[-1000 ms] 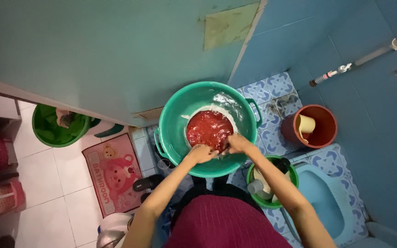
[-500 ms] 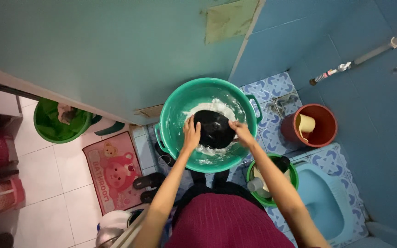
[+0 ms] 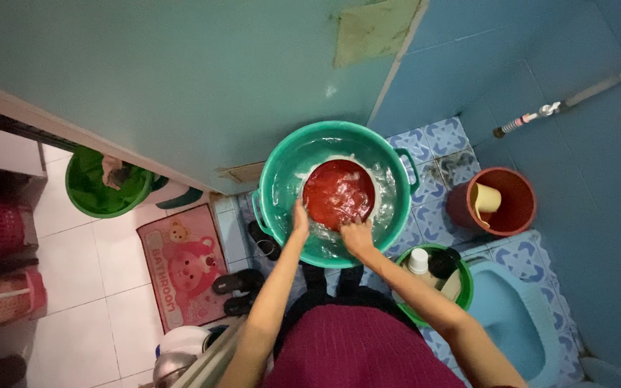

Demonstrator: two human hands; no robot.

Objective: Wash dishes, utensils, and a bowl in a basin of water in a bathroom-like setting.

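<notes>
- Nearest to us we see a maroon ribbed garment [image 3: 357,356] on the person's body, with both bare forearms reaching away from it toward the basin.
- To the near right stands a small green bucket [image 3: 466,287] holding a white-capped bottle [image 3: 417,261]; a pale blue squat toilet [image 3: 522,316] lies just beside it.
- To the near left we note a pink bath mat [image 3: 181,262] with dark sandals [image 3: 235,282] at its right edge.
- The left hand [image 3: 300,218] rests against the left rim of the red round item [image 3: 339,194], fingers together and pressed to it.
- The right hand [image 3: 357,236] is at the near edge of the same item, fingers curled over it; we cannot tell whether it grips or only presses.
- The red round item sits inside the teal basin [image 3: 282,165], in soapy water, roughly at its centre.
- Further right stands a red-brown bucket [image 3: 515,208] containing a cream scoop [image 3: 486,200].
- Far left, a green tub [image 3: 106,190] sits beyond the door edge.
- Far right, a pipe with a tap [image 3: 540,115] runs along the blue wall.
</notes>
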